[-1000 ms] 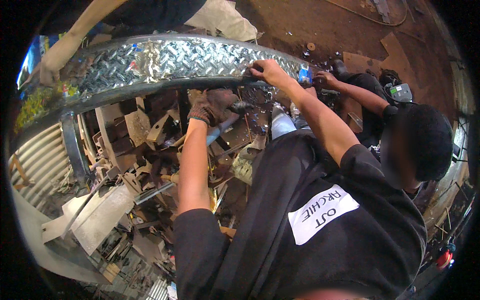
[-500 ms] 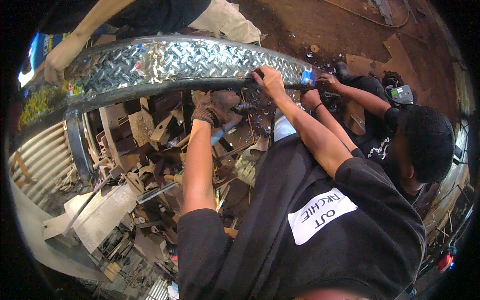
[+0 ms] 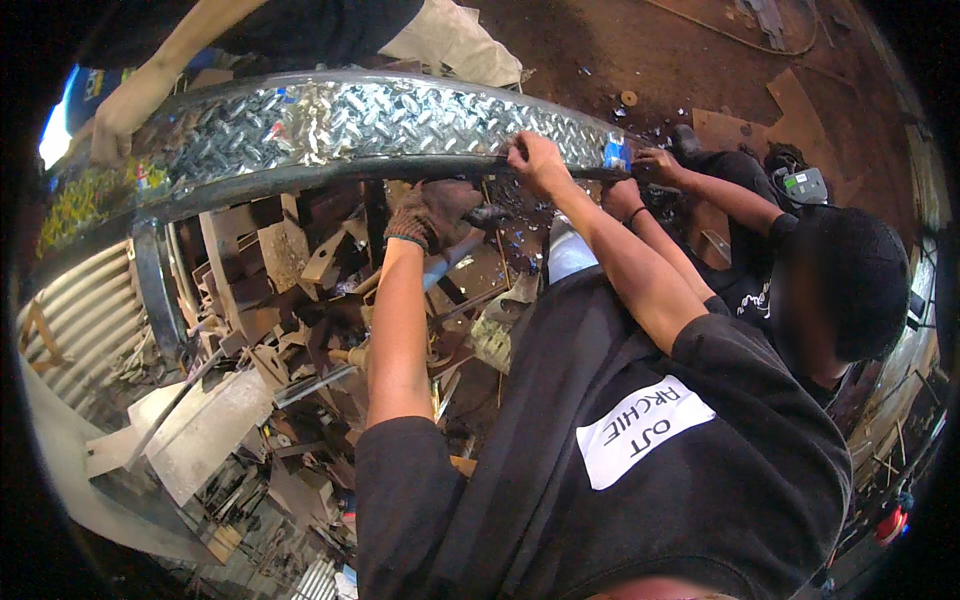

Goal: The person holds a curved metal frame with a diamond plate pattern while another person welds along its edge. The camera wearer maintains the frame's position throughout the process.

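A long strip of shiny tread plate (image 3: 390, 118) lies along a curved dark metal frame (image 3: 300, 180) in front of me. My right hand (image 3: 540, 162) is bare, its fingers bent and pressed together at the plate's near edge. Anything small between them is hidden. Below the frame, my left hand (image 3: 432, 212) wears a brown knit glove and is closed. A short dark piece (image 3: 487, 213) sticks out at its right side, too unclear to name. A patch of blue tape (image 3: 617, 153) sits near the plate's right end.
A co-worker (image 3: 850, 290) in a dark cap crouches at the right, both hands at the plate's end. Another person's hand (image 3: 118, 118) rests at the far left of the frame. Scrap metal (image 3: 290, 255) piles up below, beside corrugated sheet (image 3: 95, 310). Cardboard (image 3: 725, 130) lies on the floor.
My right hand has shifted slightly and its fingers have curled in more at the plate's edge. The co-worker's head on the right has turned a little. My left hand has barely moved.
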Demonstrator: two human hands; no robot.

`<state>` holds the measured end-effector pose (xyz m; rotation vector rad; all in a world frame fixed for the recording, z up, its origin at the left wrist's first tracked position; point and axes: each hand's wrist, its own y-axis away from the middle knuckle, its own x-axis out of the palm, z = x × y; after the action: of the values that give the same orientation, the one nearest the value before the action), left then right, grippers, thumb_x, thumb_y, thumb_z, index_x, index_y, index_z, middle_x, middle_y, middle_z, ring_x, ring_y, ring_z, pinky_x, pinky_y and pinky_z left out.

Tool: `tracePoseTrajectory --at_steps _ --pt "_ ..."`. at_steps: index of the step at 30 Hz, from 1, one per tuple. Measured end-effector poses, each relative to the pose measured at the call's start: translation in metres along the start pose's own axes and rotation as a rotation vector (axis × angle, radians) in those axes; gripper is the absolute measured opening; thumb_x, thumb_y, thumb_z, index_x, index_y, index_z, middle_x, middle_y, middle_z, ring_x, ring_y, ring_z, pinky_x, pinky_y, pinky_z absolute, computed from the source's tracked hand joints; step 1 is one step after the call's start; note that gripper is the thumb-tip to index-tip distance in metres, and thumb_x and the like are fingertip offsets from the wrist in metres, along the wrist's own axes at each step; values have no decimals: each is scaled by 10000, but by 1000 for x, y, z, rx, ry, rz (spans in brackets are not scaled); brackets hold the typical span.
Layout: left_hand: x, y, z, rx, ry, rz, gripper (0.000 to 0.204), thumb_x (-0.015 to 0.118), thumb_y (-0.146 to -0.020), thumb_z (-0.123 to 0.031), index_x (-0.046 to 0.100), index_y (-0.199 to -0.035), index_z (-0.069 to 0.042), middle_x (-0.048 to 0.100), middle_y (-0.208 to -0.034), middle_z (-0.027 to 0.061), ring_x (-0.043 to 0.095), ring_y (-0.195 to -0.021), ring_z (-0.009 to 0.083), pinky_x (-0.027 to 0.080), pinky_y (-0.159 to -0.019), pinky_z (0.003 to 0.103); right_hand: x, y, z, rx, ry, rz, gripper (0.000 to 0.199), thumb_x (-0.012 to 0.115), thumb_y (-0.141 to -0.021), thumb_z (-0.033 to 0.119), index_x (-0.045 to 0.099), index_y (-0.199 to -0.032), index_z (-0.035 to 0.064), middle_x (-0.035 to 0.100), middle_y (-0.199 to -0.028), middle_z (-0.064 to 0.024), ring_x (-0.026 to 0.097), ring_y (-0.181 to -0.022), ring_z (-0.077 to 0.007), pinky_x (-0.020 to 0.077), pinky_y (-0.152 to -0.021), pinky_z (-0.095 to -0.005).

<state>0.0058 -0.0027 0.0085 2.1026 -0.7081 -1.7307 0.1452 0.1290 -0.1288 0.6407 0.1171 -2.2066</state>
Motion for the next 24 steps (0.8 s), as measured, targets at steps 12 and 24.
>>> tracePoseTrajectory --at_steps 12,24 --pt "11 1 4 -11 47 -21 309 732 -691 -288 621 -925 -119 629 -1018 91 608 -1021 277 508 -851 400 -2 5 0 -142 -46 -195 221 673 -811 238 655 -884 30 654 -853 -165 628 -836 -340 497 -758 -406" --pt "-7 0 -6 -79 20 94 383 706 -717 -358 628 -980 -92 619 -1076 120 597 -1048 296 494 -887 419 2 2 15 -78 67 -124 226 591 -868 226 577 -954 17 618 -897 -189 600 -866 -370 478 -771 -437"
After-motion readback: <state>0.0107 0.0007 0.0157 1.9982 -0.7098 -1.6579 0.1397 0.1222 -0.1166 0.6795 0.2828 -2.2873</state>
